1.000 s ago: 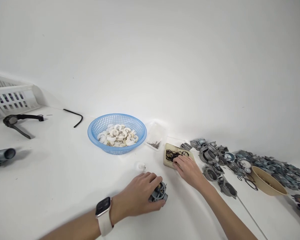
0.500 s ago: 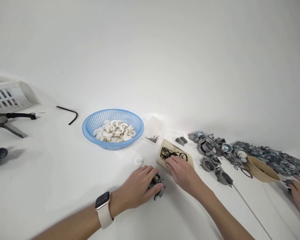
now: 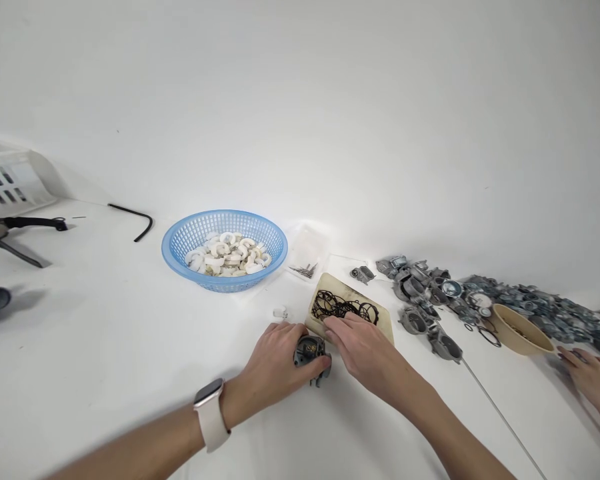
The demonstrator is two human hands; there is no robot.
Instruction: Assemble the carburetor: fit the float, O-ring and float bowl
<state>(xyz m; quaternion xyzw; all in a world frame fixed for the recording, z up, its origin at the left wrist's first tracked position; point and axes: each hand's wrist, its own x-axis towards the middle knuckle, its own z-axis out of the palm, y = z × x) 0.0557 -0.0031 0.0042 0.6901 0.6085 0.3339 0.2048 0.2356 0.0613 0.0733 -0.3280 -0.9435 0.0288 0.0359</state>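
My left hand (image 3: 275,363) is wrapped round a dark grey carburetor body (image 3: 310,350), its open face with brass parts turned upward. Close on its right, my right hand (image 3: 360,343) reaches over the near edge of a cream tray (image 3: 387,328). Those fingers are curled together, and whatever they hold is hidden. Thin black rubber rings (image 3: 333,305) lie tangled in the tray. Just beyond my left hand sits a small white piece (image 3: 280,312).
A blue basket (image 3: 174,233) of white floats stands behind, beside a clear tray of pins (image 3: 304,269). Grey metal bowls (image 3: 414,321) are heaped rightward, near a tan bowl (image 3: 523,340) and another person's hand (image 3: 593,377). Black tools and a white crate (image 3: 17,180) are left.
The carburetor body has turned in my left hand and shows more of its open face. My right hand has drawn back from the rings toward the tray's near edge. The other person's hand shifted left.
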